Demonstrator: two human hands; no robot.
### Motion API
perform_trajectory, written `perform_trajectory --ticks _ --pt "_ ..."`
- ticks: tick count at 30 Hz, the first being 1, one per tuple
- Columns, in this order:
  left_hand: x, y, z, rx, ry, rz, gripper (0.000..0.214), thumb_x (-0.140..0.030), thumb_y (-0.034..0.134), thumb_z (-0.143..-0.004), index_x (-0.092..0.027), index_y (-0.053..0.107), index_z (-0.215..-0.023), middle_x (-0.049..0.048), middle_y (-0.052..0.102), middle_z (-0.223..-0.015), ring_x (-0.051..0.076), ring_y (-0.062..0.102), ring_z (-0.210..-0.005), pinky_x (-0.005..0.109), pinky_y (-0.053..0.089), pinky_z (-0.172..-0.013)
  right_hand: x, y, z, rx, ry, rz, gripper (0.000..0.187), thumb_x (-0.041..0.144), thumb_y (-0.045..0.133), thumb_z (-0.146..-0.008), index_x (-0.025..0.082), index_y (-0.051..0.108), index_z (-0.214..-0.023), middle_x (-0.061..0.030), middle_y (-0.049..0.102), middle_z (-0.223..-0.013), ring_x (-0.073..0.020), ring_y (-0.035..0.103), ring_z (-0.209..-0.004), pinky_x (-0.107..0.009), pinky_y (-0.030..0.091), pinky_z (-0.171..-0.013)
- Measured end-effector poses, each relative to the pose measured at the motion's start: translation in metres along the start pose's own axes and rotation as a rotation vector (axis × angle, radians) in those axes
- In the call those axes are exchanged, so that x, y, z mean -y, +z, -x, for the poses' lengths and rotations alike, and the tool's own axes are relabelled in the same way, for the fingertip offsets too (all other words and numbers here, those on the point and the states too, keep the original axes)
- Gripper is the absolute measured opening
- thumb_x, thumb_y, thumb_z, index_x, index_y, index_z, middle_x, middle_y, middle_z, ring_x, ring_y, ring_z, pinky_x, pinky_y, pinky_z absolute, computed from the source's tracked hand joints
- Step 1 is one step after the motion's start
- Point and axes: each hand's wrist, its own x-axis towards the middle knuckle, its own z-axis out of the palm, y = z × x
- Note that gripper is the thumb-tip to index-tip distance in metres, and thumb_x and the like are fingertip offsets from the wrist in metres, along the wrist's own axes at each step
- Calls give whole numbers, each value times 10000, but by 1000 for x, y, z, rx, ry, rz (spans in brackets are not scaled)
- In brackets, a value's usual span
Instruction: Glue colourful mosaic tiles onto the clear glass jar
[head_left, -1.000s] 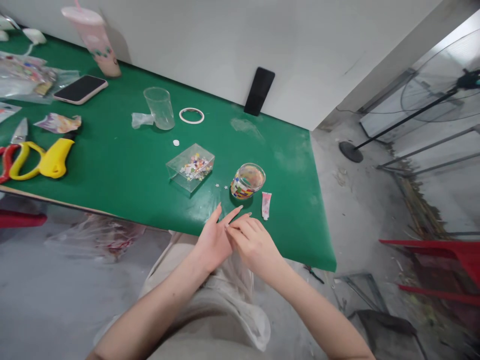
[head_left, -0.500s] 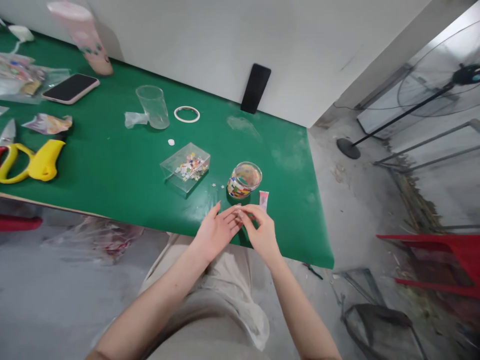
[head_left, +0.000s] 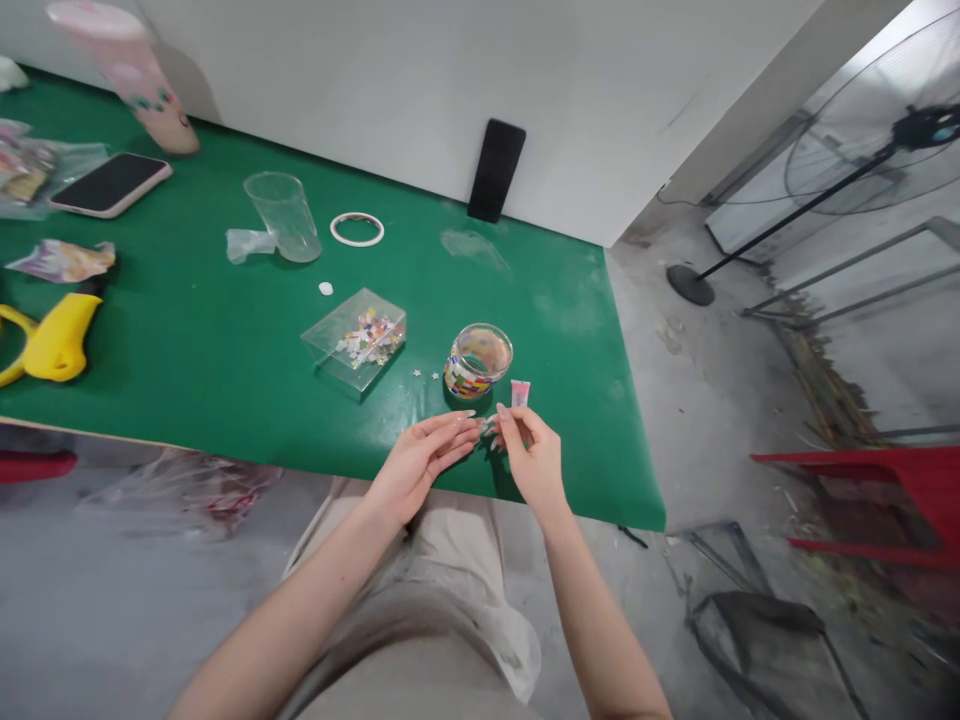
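Note:
My left hand (head_left: 420,458) lies over the near edge of the green table (head_left: 225,330), fingers stretched out and pointing right. My right hand (head_left: 531,455) is beside it, its thumb and fingers pinched together at the left fingertips; what they hold is too small to make out. Just beyond the right hand lies a small pink tube (head_left: 519,392). A glass jar with a colourful mosaic band (head_left: 478,360) stands behind the hands. To its left is a clear plastic box (head_left: 355,337) with several small coloured pieces in it.
Farther back are a clear cup (head_left: 283,215), a white ring (head_left: 357,229) and a black phone (head_left: 495,170) leaning on the wall. At the left are another phone (head_left: 111,184), yellow scissors (head_left: 52,340) and a pink tumbler (head_left: 127,75). A fan (head_left: 892,140) and a red chair (head_left: 885,500) stand at the right.
My right hand has lifted off the left hand's back, turned upright and pinched at the left fingertips. The left fingers have flattened and swung right. The view has drifted slightly right.

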Motion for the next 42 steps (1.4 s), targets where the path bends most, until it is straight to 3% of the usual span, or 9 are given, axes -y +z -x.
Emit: perform_trajectory --ticks 6,12,16,25,30,35,42 --pt "-5 2 2 -37 -38 -12 79 -135 644 -805 -97 713 -794 63 739 -714 99 682 -642 181 557 -663 6 -4 7 -39 -27 -27 266 424 562 -843 187 622 -740 -21 654 -679 -135 580 -587 -260 498 -598" --pt "-11 4 6 -6 -126 45 166 -115 567 -857 -91 701 -763 54 726 -678 86 672 -574 164 562 -603 13 -16 14 -63 -31 -29 264 406 547 -859 188 625 -731 -12 643 -643 -125 571 -550 -256 487 -589" --pt "-10 6 10 32 -110 8 116 -136 608 -834 -103 700 -771 28 704 -644 73 650 -541 153 548 -569 16 -18 18 -61 -56 -12 255 386 542 -866 189 626 -725 -6 634 -643 -121 565 -557 -252 480 -592" --pt "-3 2 16 28 -5 -212 212 -316 743 -713 -120 724 -791 56 741 -722 109 676 -656 193 538 -669 13 -20 22 -69 -46 10 247 371 545 -867 188 630 -725 1 637 -638 -112 570 -555 -238 470 -589" --pt "-7 3 22 31 -9 -268 223 -295 770 -676 -128 729 -817 76 755 -768 131 691 -693 211 540 -693 7 -25 24 -87 -14 14 232 376 555 -860 189 639 -752 -4 654 -651 -118 584 -559 -239 482 -585" --pt "-10 9 31 61 75 -354 209 -250 783 -655 -129 739 -820 85 758 -767 165 704 -720 249 545 -733 3 -28 24 -111 -16 30 219 366 553 -859 189 635 -760 -4 648 -631 -123 580 -538 -250 486 -564" --pt "-12 14 36 70 91 -396 155 -250 737 -708 -128 743 -802 97 758 -770 178 706 -722 269 548 -734 5 -28 26 -106 -19 32 221 363 554 -862 188 630 -752 0 640 -630 -118 580 -546 -244 480 -572"
